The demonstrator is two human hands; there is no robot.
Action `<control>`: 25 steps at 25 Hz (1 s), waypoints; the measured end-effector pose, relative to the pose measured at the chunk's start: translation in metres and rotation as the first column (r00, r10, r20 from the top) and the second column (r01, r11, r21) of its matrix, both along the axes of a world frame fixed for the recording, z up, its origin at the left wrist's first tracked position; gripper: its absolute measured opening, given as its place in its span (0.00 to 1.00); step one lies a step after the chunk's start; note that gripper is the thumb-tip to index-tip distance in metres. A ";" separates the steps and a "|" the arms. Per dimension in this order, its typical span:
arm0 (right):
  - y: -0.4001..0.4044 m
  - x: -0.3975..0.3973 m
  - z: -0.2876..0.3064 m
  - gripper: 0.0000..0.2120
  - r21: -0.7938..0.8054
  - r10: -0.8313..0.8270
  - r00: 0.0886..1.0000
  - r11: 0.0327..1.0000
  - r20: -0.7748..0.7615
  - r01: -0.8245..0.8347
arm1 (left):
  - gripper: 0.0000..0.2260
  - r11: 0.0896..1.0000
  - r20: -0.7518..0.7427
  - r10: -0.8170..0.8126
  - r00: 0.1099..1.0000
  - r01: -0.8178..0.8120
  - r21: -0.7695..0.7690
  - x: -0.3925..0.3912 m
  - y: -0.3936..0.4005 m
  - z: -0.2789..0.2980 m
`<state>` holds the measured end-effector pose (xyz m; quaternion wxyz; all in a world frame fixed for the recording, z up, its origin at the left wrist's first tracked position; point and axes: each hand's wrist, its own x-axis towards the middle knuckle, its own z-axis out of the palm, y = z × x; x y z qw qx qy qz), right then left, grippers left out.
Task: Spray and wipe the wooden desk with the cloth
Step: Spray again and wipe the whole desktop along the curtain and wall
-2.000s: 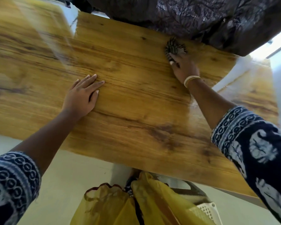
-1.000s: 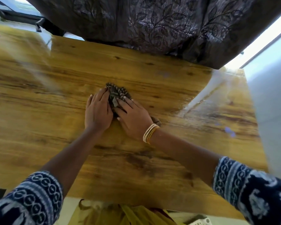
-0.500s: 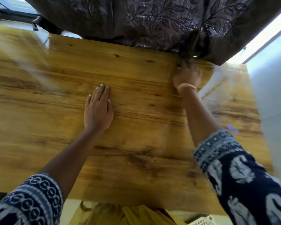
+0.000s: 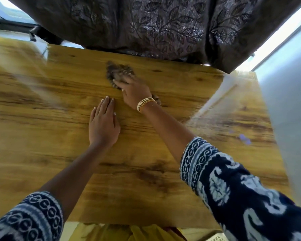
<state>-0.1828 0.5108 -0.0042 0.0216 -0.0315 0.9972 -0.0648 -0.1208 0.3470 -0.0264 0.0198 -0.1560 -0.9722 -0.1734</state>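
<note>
The wooden desk (image 4: 59, 153) fills the view, its yellow-brown grain glossy. A dark striped cloth (image 4: 119, 72) lies bunched on the far middle of the desk, blurred by motion. My right hand (image 4: 135, 92), with gold bangles at the wrist, presses flat on the cloth's near part, fingers stretched over it. My left hand (image 4: 103, 125) lies flat on the bare wood just below and left of the right hand, fingers straight and together, not touching the cloth. No spray bottle is in view.
A dark leaf-patterned curtain (image 4: 163, 26) hangs along the desk's far edge. A pale wall (image 4: 288, 110) borders the right side. Bright glare streaks cross the desk at left and right. Yellow fabric (image 4: 129, 233) and a white basket corner (image 4: 215, 238) show below the near edge.
My right hand has swept the cloth from the far right edge under the curtain back left toward the desk's middle. My left hand has stayed flat in place.
</note>
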 end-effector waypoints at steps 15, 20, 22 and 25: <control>0.020 -0.030 0.012 0.26 -0.077 -0.472 0.881 0.880 -0.021 0.469 | 0.23 1.000 0.019 0.014 1.000 -0.014 -0.012 0.000 0.002 0.002; -0.068 -0.065 0.018 0.24 -0.158 0.132 0.987 0.980 0.088 -0.117 | 0.23 1.000 0.022 0.026 0.999 -0.025 -0.006 0.001 0.002 0.004; -0.034 -0.061 0.013 0.23 -0.160 0.165 0.986 0.974 0.022 -0.159 | 0.23 1.000 0.032 0.015 0.999 -0.015 -0.010 0.000 0.002 0.004; 0.057 -0.023 0.002 0.25 -0.129 -0.267 0.963 0.957 -0.040 0.260 | 0.23 1.000 0.040 0.007 0.999 -0.007 -0.001 0.000 0.000 0.001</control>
